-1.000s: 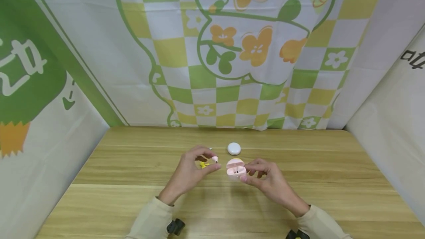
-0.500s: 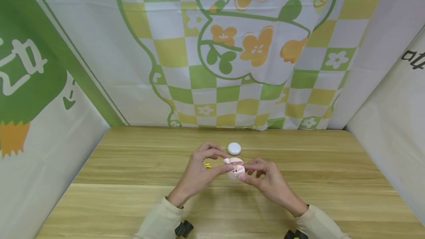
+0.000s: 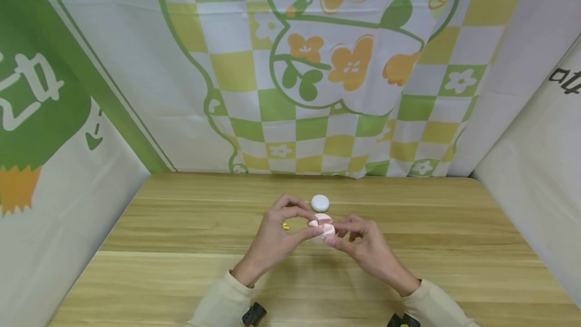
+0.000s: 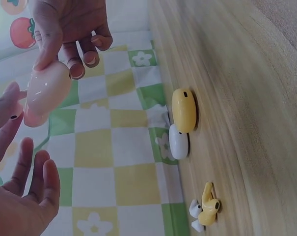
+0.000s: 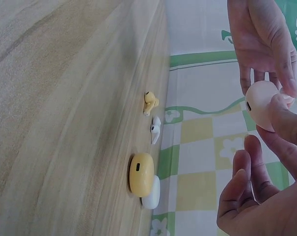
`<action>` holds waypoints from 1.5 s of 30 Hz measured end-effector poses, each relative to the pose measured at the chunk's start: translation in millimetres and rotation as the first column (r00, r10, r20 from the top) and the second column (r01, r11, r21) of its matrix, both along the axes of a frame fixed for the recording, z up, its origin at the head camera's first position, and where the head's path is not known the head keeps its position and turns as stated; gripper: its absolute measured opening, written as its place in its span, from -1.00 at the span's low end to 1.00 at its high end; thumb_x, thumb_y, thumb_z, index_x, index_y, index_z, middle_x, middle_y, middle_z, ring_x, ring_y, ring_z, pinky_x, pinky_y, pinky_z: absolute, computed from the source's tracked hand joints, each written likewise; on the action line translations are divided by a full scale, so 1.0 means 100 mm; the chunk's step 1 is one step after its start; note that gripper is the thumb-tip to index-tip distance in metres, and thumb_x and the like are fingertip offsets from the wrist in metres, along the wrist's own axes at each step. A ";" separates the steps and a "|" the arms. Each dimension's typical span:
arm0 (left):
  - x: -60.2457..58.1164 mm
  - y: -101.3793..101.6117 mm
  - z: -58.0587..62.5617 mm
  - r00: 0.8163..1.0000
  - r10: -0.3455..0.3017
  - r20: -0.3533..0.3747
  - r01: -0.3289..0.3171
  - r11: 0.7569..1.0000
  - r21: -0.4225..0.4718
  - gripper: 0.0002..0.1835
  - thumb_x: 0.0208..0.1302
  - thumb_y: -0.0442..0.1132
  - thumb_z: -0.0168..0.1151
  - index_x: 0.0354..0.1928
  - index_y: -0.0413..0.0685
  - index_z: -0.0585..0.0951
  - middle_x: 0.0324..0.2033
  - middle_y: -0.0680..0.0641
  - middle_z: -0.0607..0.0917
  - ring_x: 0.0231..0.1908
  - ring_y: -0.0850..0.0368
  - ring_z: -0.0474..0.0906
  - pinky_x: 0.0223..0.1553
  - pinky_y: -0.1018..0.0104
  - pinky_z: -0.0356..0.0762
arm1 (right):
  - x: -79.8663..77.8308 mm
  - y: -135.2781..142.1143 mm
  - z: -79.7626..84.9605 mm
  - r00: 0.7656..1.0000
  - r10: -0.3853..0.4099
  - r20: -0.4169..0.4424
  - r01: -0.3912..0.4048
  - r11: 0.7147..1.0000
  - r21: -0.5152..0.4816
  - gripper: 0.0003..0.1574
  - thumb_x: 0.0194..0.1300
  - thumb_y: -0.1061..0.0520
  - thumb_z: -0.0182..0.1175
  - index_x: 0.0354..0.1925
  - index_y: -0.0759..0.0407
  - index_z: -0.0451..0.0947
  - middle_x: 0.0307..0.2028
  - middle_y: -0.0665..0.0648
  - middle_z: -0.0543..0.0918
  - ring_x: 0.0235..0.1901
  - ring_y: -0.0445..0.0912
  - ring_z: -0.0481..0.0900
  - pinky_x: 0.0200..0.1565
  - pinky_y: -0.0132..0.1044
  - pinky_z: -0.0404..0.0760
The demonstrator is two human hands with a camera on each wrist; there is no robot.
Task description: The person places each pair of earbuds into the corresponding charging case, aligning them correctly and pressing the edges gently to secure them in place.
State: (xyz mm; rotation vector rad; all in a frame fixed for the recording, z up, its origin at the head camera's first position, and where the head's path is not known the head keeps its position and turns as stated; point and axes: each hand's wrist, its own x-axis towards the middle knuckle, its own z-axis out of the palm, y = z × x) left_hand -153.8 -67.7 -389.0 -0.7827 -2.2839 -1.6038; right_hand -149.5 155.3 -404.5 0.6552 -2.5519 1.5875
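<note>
Above the table, my right hand (image 3: 372,249) grips a pink earbud charging case (image 4: 49,88) between thumb and fingers, its lid raised. A pink earbud (image 3: 313,223) is pinched between the thumb and index finger of my left hand (image 3: 274,233), right at the open side of the case. Part of that earbud (image 4: 16,109) shows between the fingertips in the left wrist view. How far it sits in its slot is hidden by the fingers. The left hand's other fingers are loosely bent and hold nothing.
On the wooden table (image 3: 181,286) a yellow case (image 5: 141,174) lies in front of a white case (image 3: 320,203). Yellow earbuds (image 4: 209,206) and white earbuds (image 5: 155,129) lie left of them. Printed cloth (image 3: 317,140) hangs behind the table.
My left hand has moved right, carrying the pink earbud from beside the case to its opening. The right hand has stayed almost still with the case.
</note>
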 end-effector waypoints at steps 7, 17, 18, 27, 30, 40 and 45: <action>0.02 0.01 0.02 0.992 0.046 -0.121 -0.050 0.998 -0.033 -0.83 0.06 -0.22 0.60 -0.34 -0.06 0.77 -0.16 0.00 0.60 -0.04 0.10 0.52 0.05 0.12 0.51 | -0.01 0.00 0.00 1.000 -0.009 -0.006 0.009 1.000 -0.009 -0.68 0.18 0.16 0.49 -0.06 0.17 0.78 -0.24 -0.03 0.69 -0.24 -0.10 0.57 -0.21 -0.29 0.52; 0.04 0.01 0.06 0.988 0.111 -0.109 -0.118 0.991 -0.056 -0.79 -0.10 -0.25 0.67 -0.47 -0.13 0.76 -0.24 -0.05 0.63 -0.06 0.08 0.52 0.02 0.07 0.48 | -0.01 -0.01 0.00 1.000 -0.022 0.000 0.022 1.000 -0.002 -0.71 0.17 0.17 0.49 -0.09 0.17 0.79 -0.25 -0.03 0.68 -0.24 -0.08 0.58 -0.21 -0.28 0.52; 0.04 0.00 0.06 0.988 0.114 -0.109 -0.120 0.991 -0.053 -0.79 -0.11 -0.25 0.67 -0.48 -0.13 0.76 -0.26 -0.03 0.63 -0.07 0.08 0.52 0.02 0.07 0.48 | -0.01 -0.01 0.00 1.000 -0.022 -0.001 0.022 1.000 -0.002 -0.71 0.17 0.17 0.49 -0.10 0.17 0.79 -0.25 -0.03 0.68 -0.24 -0.08 0.58 -0.21 -0.28 0.52; 0.05 -0.04 0.07 0.991 0.087 -0.103 -0.095 0.992 -0.079 -0.84 -0.01 -0.24 0.62 -0.44 -0.12 0.80 -0.20 0.05 0.63 -0.01 0.07 0.50 0.07 0.02 0.46 | 0.00 -0.01 0.00 1.000 -0.017 0.004 0.017 1.000 -0.010 -0.70 0.17 0.18 0.50 -0.09 0.18 0.78 -0.24 -0.02 0.69 -0.23 -0.08 0.58 -0.21 -0.29 0.53; 0.07 -0.06 0.10 0.993 0.069 -0.099 -0.081 0.990 -0.120 -0.87 0.06 -0.27 0.58 -0.40 -0.15 0.80 -0.12 0.01 0.64 0.05 0.04 0.49 0.07 0.00 0.46 | 0.00 -0.01 0.01 1.000 -0.023 0.006 0.023 1.000 -0.018 -0.70 0.16 0.19 0.50 -0.09 0.19 0.78 -0.24 -0.01 0.69 -0.23 -0.08 0.57 -0.21 -0.30 0.54; 0.13 -0.05 0.13 0.988 0.119 -0.102 -0.135 0.978 -0.160 -0.88 0.09 -0.28 0.56 -0.39 -0.17 0.79 -0.10 -0.03 0.63 0.06 -0.01 0.47 0.10 -0.07 0.45 | 0.00 -0.01 0.01 0.999 -0.039 -0.021 0.038 0.998 -0.045 -0.69 0.17 0.20 0.49 -0.07 0.18 0.78 -0.26 -0.01 0.68 -0.24 -0.07 0.55 -0.23 -0.29 0.52; 0.15 -0.03 0.12 0.987 0.128 -0.100 -0.143 0.977 -0.158 -0.88 0.08 -0.30 0.56 -0.39 -0.19 0.79 -0.11 -0.03 0.62 0.07 -0.03 0.46 0.10 -0.08 0.45 | 0.01 -0.01 0.02 0.999 -0.039 -0.025 0.038 0.998 -0.048 -0.69 0.18 0.19 0.49 -0.07 0.17 0.78 -0.27 -0.02 0.67 -0.25 -0.05 0.54 -0.24 -0.30 0.50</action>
